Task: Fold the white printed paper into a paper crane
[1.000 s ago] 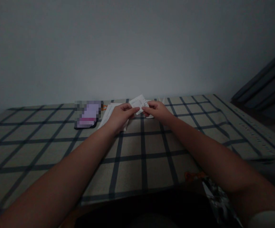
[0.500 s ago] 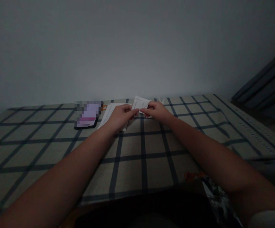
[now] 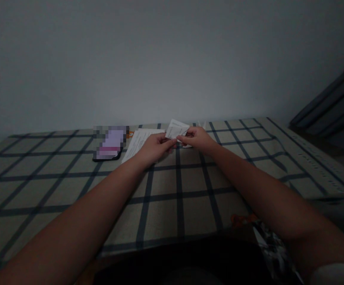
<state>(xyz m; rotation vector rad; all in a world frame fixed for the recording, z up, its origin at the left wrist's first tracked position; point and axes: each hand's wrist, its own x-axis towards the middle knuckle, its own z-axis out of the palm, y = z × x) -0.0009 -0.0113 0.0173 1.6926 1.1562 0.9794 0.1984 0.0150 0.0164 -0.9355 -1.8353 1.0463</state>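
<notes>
Both my arms reach forward over a checked tablecloth (image 3: 190, 206). My left hand (image 3: 154, 148) and my right hand (image 3: 197, 138) meet at the far middle and pinch a small white folded paper (image 3: 176, 129) between their fingertips, lifted a little above the cloth. A larger white printed sheet (image 3: 138, 143) lies flat just under and left of my left hand.
A phone with a lit, blurred screen (image 3: 110, 143) lies left of the sheet. A plain wall rises behind the table. A dark slatted object (image 3: 332, 111) stands at the far right. A patterned object (image 3: 270, 245) sits at the near right edge.
The small paper has been turned and folded narrower between my fingertips; my hands stayed almost in place, the left one shifting slightly right.
</notes>
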